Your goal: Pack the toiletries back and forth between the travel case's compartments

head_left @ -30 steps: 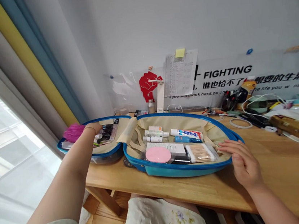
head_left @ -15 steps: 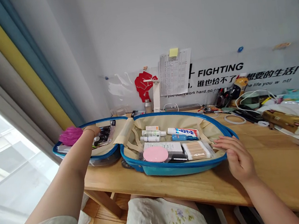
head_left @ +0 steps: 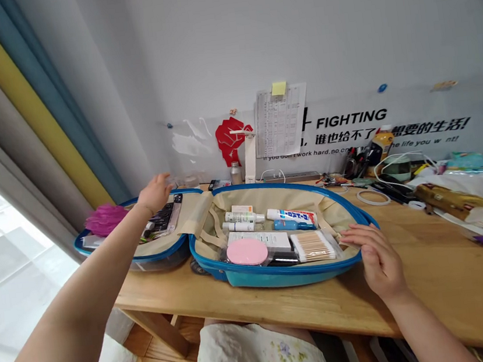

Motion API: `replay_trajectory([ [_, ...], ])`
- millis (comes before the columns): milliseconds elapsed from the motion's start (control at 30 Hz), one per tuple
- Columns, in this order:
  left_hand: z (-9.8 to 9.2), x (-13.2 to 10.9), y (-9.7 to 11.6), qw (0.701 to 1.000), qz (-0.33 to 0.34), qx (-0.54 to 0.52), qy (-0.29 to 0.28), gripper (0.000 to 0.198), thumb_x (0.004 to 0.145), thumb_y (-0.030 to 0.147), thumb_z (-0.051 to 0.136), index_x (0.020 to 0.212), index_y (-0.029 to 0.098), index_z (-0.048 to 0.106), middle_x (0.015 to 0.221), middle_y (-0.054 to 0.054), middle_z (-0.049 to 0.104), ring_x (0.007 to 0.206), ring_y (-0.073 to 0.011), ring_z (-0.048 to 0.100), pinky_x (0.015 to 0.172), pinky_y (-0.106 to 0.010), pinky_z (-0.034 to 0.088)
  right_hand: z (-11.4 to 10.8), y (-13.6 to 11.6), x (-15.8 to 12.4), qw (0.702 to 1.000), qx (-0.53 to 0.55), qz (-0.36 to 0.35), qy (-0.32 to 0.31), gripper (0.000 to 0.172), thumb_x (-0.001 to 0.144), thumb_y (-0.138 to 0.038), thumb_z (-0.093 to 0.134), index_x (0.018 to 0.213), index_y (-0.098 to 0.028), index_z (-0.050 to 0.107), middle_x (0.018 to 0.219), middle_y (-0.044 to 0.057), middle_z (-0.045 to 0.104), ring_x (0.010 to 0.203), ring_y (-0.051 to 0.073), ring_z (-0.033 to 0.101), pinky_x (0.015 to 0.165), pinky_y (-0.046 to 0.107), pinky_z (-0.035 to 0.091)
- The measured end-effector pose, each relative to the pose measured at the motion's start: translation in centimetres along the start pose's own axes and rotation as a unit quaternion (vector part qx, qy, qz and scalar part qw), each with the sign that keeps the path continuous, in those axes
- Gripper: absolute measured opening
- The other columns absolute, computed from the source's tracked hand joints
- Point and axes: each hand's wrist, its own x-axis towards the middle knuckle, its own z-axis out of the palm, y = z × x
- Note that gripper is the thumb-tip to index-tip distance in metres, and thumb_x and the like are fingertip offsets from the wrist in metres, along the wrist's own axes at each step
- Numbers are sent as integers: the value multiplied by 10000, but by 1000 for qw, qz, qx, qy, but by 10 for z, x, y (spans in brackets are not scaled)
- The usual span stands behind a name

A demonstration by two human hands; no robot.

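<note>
A blue suitcase [head_left: 280, 279] lies open on the wooden table. My left hand [head_left: 155, 195] hovers over the back rim of its left half, fingers apart and nothing in them. Below it are a purple bath puff [head_left: 106, 219] and dark items in a clear pouch [head_left: 166, 218]. My right hand [head_left: 378, 259] rests on the right rim, fingers stretched over the edge. Inside the right half lie a pink oval pad [head_left: 247, 252], a pack of cotton swabs [head_left: 313, 246], a toothpaste tube [head_left: 287, 215], a blue bottle [head_left: 291, 225], a white box [head_left: 260, 240] and small bottles [head_left: 241, 227].
Behind the suitcase stand a white lamp [head_left: 249, 156] and a small bottle [head_left: 236, 173]. At the right, the wooden table [head_left: 438, 274] holds a tape ring [head_left: 373, 197], a gold pouch [head_left: 442, 200], cables and an orange-labelled bottle [head_left: 382, 143]. A curtain [head_left: 39, 112] hangs at the left.
My left hand has risen out of the suitcase's left half and moved towards its back rim, fingers now showing. My right hand stays on the right rim. The view has shifted slightly.
</note>
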Motion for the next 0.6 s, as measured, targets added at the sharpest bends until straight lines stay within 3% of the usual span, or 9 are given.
replay_trajectory([
  [67, -11, 6, 34, 997, 70, -34, -6, 480, 1022, 373, 378, 1450, 155, 364, 1459, -134, 463, 1307, -278, 475, 1080, -436, 405, 0, 1, 0, 1000, 2, 2, -2, 360, 954, -304, 360, 880, -236, 705, 915, 52, 727, 1007, 222, 671, 995, 463, 455],
  [167, -12, 8, 89, 978, 186, -70, -67, 440, 998, 334, 436, 1408, 172, 432, 1413, -96, 532, 1269, -212, 513, 1085, -309, 390, 1, 3, -2, 1000, 2, 10, -6, 367, 953, -321, 359, 882, -236, 708, 912, 57, 726, 1020, 229, 668, 1005, 477, 449],
  [300, 8, 7, 147, 946, 274, -82, -156, 442, 961, 373, 511, 1354, 171, 502, 1349, -106, 582, 1190, -217, 579, 1031, -381, 448, 1, 4, -3, 1000, -4, 22, -6, 393, 956, -346, 345, 858, -235, 709, 905, 59, 728, 1015, 227, 667, 1007, 478, 446],
  [433, 30, 8, 172, 930, 290, -65, -215, 435, 922, 370, 536, 1308, 170, 547, 1276, -126, 641, 1124, -235, 628, 972, -358, 478, 0, 3, -1, 1000, -5, 8, -9, 367, 957, -315, 356, 876, -235, 705, 913, 52, 728, 1022, 223, 664, 996, 467, 450],
  [600, 44, 10, 176, 926, 285, -51, -244, 428, 898, 333, 555, 1304, 197, 554, 1266, -114, 652, 1103, -240, 643, 942, -330, 486, 0, 1, 0, 1000, -5, -8, -7, 346, 952, -279, 363, 892, -233, 701, 918, 51, 726, 1019, 220, 665, 994, 460, 451],
])
